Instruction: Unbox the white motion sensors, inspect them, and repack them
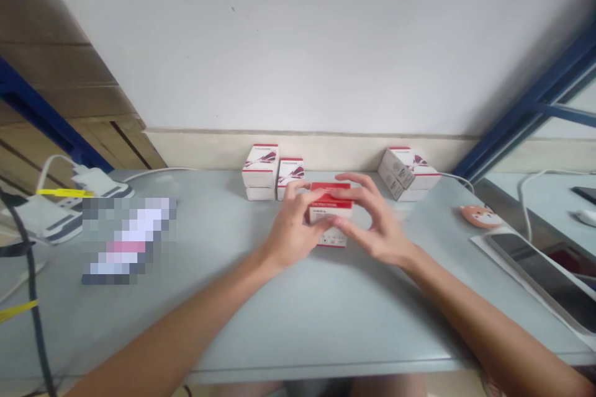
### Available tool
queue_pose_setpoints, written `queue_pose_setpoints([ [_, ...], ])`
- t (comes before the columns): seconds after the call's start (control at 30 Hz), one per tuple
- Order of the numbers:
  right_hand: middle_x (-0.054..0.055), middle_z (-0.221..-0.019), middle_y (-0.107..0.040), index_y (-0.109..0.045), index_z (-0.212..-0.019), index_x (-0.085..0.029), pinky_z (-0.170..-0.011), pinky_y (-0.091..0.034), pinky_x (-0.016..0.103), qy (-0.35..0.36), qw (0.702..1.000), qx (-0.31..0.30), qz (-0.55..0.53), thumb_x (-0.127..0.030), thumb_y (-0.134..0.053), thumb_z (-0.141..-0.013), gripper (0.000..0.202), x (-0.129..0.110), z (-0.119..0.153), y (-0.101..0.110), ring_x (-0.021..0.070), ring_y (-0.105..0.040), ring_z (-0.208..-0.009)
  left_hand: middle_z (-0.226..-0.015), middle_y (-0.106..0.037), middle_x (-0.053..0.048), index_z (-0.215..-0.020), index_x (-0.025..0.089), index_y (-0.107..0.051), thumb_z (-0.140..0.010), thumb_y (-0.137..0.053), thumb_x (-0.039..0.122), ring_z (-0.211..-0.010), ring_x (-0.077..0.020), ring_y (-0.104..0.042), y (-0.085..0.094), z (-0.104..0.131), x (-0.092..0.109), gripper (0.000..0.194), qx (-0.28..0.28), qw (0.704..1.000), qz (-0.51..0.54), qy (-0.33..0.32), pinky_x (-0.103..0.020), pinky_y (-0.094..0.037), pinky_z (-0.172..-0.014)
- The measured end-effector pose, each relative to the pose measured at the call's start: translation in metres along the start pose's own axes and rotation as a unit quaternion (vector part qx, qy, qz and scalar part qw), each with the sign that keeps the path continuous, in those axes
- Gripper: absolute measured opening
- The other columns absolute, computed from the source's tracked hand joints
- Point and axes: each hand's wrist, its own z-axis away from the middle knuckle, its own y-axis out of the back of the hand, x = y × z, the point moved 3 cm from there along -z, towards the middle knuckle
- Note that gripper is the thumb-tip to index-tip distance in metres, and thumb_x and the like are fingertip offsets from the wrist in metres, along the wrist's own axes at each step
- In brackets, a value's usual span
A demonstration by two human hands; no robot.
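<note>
A small red-and-white carton [331,204] with its red face up sits on top of another white carton [333,239] in the middle of the table. Around the upper carton's left side, my left hand [292,220] is closed, its fingers reaching over the top and its thumb across the front. My right hand [379,223] holds the same carton from the right, with fingertips on the red top and the thumb on its front edge. Part of the front face is hidden by both thumbs.
White cartons with a purple pattern [261,164] stand by the wall at left, and more cartons [410,170] at right. Power strips [60,214] and a pixelated phone-like shape [133,239] lie left. An orange animal-faced item [481,216] and dark phone [535,273] lie right.
</note>
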Motion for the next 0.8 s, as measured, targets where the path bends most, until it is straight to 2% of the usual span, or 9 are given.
queue_pose_setpoints([
  [0.07,0.014,-0.167,-0.037,-0.030,-0.165,-0.033,-0.114,-0.052,0.053,-0.033,0.999,-0.040,0.000,-0.043,-0.079,-0.089,0.091,0.012,0.005,-0.013,0.0343,-0.043,-0.152,-0.132,-0.058,-0.011,-0.129,0.028,-0.051,-0.094,-0.075,0.046,-0.127,-0.0267,-0.063,0.001,-0.002,-0.012,0.045,0.054,0.995,0.067,0.058,-0.044,-0.058,-0.101],
  [0.13,0.014,-0.169,-0.037,-0.015,-0.169,-0.034,-0.116,-0.049,0.053,-0.063,0.996,-0.059,-0.004,-0.043,-0.078,-0.090,0.102,0.024,0.008,-0.021,0.0331,-0.045,-0.151,-0.127,-0.063,-0.011,-0.130,0.026,-0.048,-0.099,-0.068,0.045,-0.114,-0.0226,-0.069,0.003,-0.007,-0.022,0.042,0.068,0.984,0.121,0.110,-0.038,-0.061,-0.093],
  [0.23,0.012,-0.158,-0.054,-0.034,-0.161,-0.034,-0.109,-0.054,0.050,-0.087,0.996,0.008,0.002,-0.048,-0.084,-0.085,0.092,0.034,0.007,-0.018,0.0323,-0.060,-0.136,-0.135,-0.059,-0.013,-0.134,0.026,-0.054,-0.101,-0.065,0.043,-0.114,-0.0226,-0.068,0.017,-0.020,-0.023,0.039,0.046,0.992,0.035,0.109,-0.036,-0.062,-0.088],
  [0.33,0.012,-0.143,-0.066,-0.049,-0.149,-0.030,-0.092,-0.061,0.047,-0.094,0.986,0.131,0.049,-0.054,-0.087,-0.079,0.083,0.032,0.002,-0.006,0.0301,-0.071,-0.111,-0.150,-0.047,-0.014,-0.134,0.027,-0.063,-0.100,-0.063,0.035,-0.136,-0.0283,-0.056,0.044,-0.033,-0.023,0.035,0.082,0.984,-0.156,0.038,-0.046,-0.050,-0.113],
  [0.4,0.011,-0.132,-0.071,-0.058,-0.141,-0.030,-0.084,-0.062,0.046,-0.086,0.973,0.187,0.105,-0.056,-0.087,-0.078,0.074,0.027,-0.005,-0.003,0.0298,-0.071,-0.103,-0.153,-0.045,-0.015,-0.134,0.024,-0.064,-0.098,-0.063,0.031,-0.145,-0.0304,-0.047,0.063,-0.037,-0.036,0.037,0.150,0.969,-0.190,0.044,-0.049,-0.036,-0.125],
  [0.47,0.010,-0.127,-0.074,-0.065,-0.133,-0.031,-0.086,-0.061,0.048,-0.057,0.967,0.185,0.168,-0.056,-0.087,-0.080,0.063,0.025,-0.014,-0.010,0.0321,-0.069,-0.107,-0.157,-0.043,-0.016,-0.142,0.021,-0.058,-0.098,-0.059,0.031,-0.149,-0.0296,-0.042,0.077,-0.035,-0.063,0.045,0.211,0.954,-0.137,0.164,-0.047,-0.029,-0.129],
  [0.53,0.008,-0.127,-0.076,-0.070,-0.130,-0.033,-0.092,-0.060,0.051,-0.016,0.968,0.133,0.213,-0.050,-0.084,-0.085,0.050,0.027,-0.026,-0.026,0.0339,-0.065,-0.115,-0.151,-0.053,-0.016,-0.146,0.020,-0.052,-0.102,-0.050,0.036,-0.145,-0.0298,-0.048,0.081,-0.031,-0.092,0.048,0.216,0.936,-0.056,0.271,-0.049,-0.032,-0.127],
  [0.63,0.006,-0.132,-0.074,-0.073,-0.131,-0.034,-0.099,-0.059,0.052,0.022,0.971,0.065,0.227,-0.034,-0.072,-0.097,0.034,0.038,-0.046,-0.058,0.0335,-0.061,-0.124,-0.135,-0.068,-0.013,-0.134,0.018,-0.062,-0.106,-0.038,0.045,-0.132,-0.0290,-0.061,0.076,-0.027,-0.120,0.046,0.181,0.937,-0.003,0.299,-0.049,-0.041,-0.121],
  [0.8,0.009,-0.142,-0.067,-0.073,-0.129,-0.030,-0.107,-0.057,0.047,-0.012,0.985,0.080,0.155,-0.028,-0.067,-0.098,0.032,0.048,-0.076,-0.097,0.0293,-0.059,-0.135,-0.133,-0.072,-0.010,-0.131,0.018,-0.063,-0.104,-0.043,0.055,-0.137,-0.0284,-0.059,0.072,-0.026,-0.130,0.050,0.159,0.945,0.047,0.282,-0.049,-0.041,-0.123],
])
